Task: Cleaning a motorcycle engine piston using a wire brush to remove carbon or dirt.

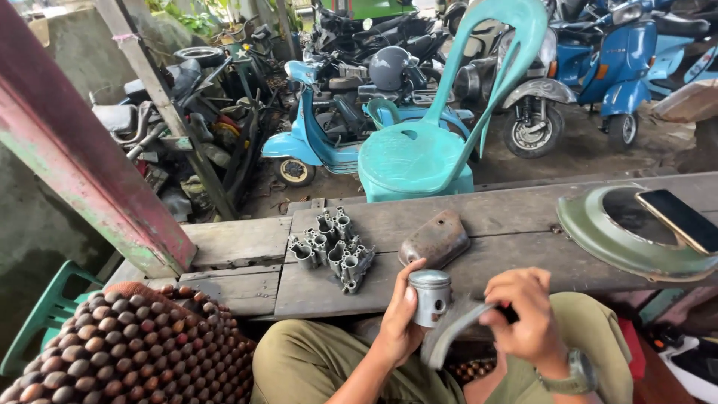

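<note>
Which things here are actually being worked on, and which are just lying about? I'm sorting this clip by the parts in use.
In hand:
- piston, held by the left hand
- grey strip, gripped by the right hand

Lying about:
- carburettor bodies on the wooden bench
- rusty metal cover
- green curved panel with a phone on it
- teal plastic chair
- beaded seat mat

The piston (431,297) is dull silver-grey, the carburettor bodies (333,249) bare grey metal, the small cover (434,239) rusty brown, the plastic chair (437,142) teal, the scooters (318,127) light and deep blue, the curved panel (598,232) olive green, the post (67,142) faded red with green patches, and the beaded mat (134,352) brown.
</note>
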